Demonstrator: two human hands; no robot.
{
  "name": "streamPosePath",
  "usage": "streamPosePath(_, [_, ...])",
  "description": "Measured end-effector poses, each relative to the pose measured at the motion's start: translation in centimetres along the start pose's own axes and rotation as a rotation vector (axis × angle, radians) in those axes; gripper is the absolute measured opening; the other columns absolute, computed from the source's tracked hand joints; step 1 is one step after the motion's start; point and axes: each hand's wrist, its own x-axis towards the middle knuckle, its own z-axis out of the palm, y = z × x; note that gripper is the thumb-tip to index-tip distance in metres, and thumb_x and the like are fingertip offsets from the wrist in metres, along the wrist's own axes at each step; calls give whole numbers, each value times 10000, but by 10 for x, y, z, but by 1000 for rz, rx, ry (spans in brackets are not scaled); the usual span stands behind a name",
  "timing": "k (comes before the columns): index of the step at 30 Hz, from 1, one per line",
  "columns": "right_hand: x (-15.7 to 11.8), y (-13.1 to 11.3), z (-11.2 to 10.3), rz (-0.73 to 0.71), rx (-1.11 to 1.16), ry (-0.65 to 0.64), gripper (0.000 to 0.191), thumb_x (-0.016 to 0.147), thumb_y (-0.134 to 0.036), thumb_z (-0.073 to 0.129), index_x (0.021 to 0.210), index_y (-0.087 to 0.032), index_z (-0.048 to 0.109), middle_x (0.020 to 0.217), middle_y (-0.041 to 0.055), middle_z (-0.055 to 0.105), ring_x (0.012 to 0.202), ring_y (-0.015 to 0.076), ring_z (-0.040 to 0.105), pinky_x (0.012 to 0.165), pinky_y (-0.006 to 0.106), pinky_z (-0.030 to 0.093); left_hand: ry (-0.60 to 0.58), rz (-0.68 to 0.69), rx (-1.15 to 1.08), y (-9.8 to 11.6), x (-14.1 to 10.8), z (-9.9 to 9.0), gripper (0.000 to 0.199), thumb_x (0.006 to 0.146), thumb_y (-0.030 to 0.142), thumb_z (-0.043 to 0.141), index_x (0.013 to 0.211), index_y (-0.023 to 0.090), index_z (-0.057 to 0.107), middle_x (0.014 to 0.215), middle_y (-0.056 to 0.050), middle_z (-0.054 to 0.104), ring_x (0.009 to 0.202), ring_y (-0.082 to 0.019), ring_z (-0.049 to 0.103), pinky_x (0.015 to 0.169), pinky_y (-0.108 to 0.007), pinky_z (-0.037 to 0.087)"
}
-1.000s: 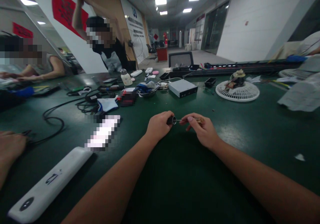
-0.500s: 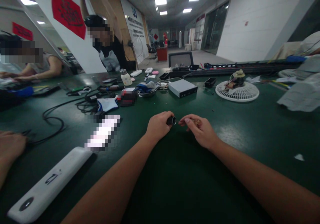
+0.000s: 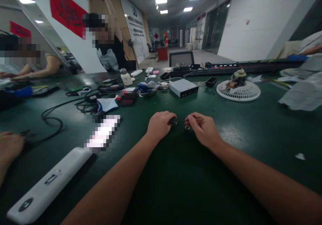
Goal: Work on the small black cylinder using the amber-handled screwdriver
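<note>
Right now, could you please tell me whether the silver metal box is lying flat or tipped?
Flat: the silver metal box has its wide top up.

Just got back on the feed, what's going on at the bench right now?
A person sits at a green-topped bench. Their left hand grips a small black cylinder, and their right hand pinches a small brownish part. A thin wire seems to run between them. Farther along the bench sit a grey metal box and a white fan grille. Another person stands beyond the bench.

One head-worn view, facing forward and down, close above the left hand (image 3: 159,126) and right hand (image 3: 203,129)
</note>
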Motion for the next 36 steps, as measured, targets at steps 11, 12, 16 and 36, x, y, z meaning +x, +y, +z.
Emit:
streamPosePath(11, [5,12,1,60,-330,-144,172,797,-253,757,917,-252,635,844,30,740,765,239,701,677,372,511,29,-62,-19,0,-1,2,244,830,190,668,1066,248,686,1014,-32,720,910,-218,660,801,-352,503])
streamPosePath(12, [5,12,2,70,-314,-178,219,761,-223,780,906,-252,619,849,25,741,766,236,701,677,371,519,26,-62,-22,1,-1,2,244,829,189,669,1065,247,687,1014,-34,720,910,-216,660,801,-350,504])
streamPosePath(16, [3,9,4,81,-178,-179,242,767,-121,708,916,-250,567,867,10,748,763,205,713,708,360,555,13,-51,-30,1,-1,1,247,825,190,666,1063,249,691,1009,-31,722,901,-214,659,800,-348,507])
streamPosePath(36, [1,5,6,-4,43,-46,269,782,-121,706,870,-252,488,860,8,713,788,198,688,758,368,540,-63,248,-86,3,-2,-1,248,861,236,650,1104,239,699,1004,-20,760,928,-193,694,814,-334,478])
